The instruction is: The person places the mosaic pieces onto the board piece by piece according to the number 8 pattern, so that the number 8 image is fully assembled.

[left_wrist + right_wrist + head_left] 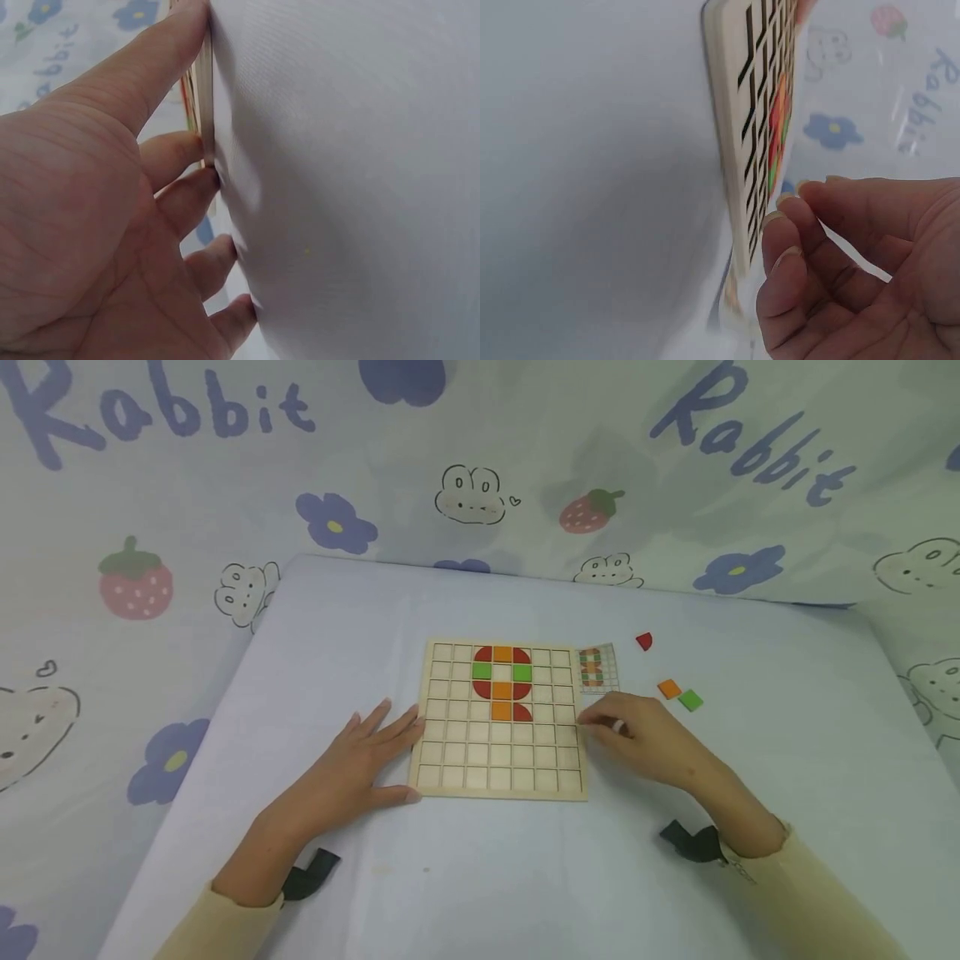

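A square wooden grid board (501, 760) lies on the white-covered table. Red quarter-circle, orange and green tiles fill some cells in its upper middle. My left hand (352, 768) rests at the board's left edge, fingers spread and thumb at the near corner; the left wrist view shows its fingertips along the edge. My right hand (645, 735) is beside the board's right edge, wearing a ring (618, 726). In the right wrist view its fingers (782, 289) are bent, with thumb and index tips close together. No tile shows there; I cannot tell whether a small one is pinched.
A small pattern card (609, 670) lies against the board's upper right side. Farther right are a loose red quarter-circle tile (645, 641), an orange tile (669, 689) and a green tile (691, 700). A printed cloth (525, 452) hangs behind the table.
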The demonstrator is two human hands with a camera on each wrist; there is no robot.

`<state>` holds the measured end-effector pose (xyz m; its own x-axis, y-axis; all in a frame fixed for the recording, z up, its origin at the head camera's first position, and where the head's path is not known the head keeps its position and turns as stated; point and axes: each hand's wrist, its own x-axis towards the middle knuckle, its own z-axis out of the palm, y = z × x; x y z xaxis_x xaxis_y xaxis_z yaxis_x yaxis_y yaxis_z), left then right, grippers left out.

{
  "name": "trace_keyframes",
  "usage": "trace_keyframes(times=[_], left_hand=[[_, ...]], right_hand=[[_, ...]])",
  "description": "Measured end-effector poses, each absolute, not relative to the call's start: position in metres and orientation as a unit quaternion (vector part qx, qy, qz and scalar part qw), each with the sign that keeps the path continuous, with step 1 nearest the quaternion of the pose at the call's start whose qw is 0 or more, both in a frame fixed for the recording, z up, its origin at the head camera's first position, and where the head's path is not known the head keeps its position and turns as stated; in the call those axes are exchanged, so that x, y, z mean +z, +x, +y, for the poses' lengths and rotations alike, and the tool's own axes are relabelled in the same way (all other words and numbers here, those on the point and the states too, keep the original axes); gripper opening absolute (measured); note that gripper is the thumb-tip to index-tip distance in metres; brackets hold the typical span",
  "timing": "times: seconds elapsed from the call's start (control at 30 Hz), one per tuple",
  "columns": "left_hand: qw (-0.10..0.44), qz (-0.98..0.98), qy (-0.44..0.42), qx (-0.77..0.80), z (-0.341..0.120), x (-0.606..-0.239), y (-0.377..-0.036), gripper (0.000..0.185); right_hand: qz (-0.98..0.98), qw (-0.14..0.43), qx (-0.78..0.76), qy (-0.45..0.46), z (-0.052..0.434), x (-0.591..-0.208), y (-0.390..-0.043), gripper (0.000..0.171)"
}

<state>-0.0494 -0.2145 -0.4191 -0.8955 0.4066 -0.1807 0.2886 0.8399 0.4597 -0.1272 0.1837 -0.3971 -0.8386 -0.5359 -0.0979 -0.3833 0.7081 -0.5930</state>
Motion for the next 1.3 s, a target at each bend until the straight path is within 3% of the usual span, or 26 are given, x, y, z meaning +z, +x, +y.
trace_keyframes(times=[0.13, 0.5, 1.07, 1.3], left_hand=[[0.136, 0.948, 0.185, 0.218, -0.214, -0.419, -0.050, 0.096], [0.137, 0.949, 0.185, 0.215, -0.213, -0.418, -0.050, 0.095], [0.134, 0.949, 0.188, 0.217, -0.214, -0.417, -0.049, 0.094], [0.133, 0.948, 0.190, 0.218, -0.215, -0.419, -0.049, 0.094]], right_hand=[[0.932, 0.125, -0.263, -0.215, 0.227, -0.389, -0.117, 0.019], [0.955, 0.178, -0.209, -0.110, 0.309, -0.394, -0.103, 0.028], [0.951, 0.236, -0.199, -0.027, 0.321, -0.404, -0.099, 0.043], [0.954, 0.221, -0.199, -0.027, 0.323, -0.405, -0.097, 0.041]])
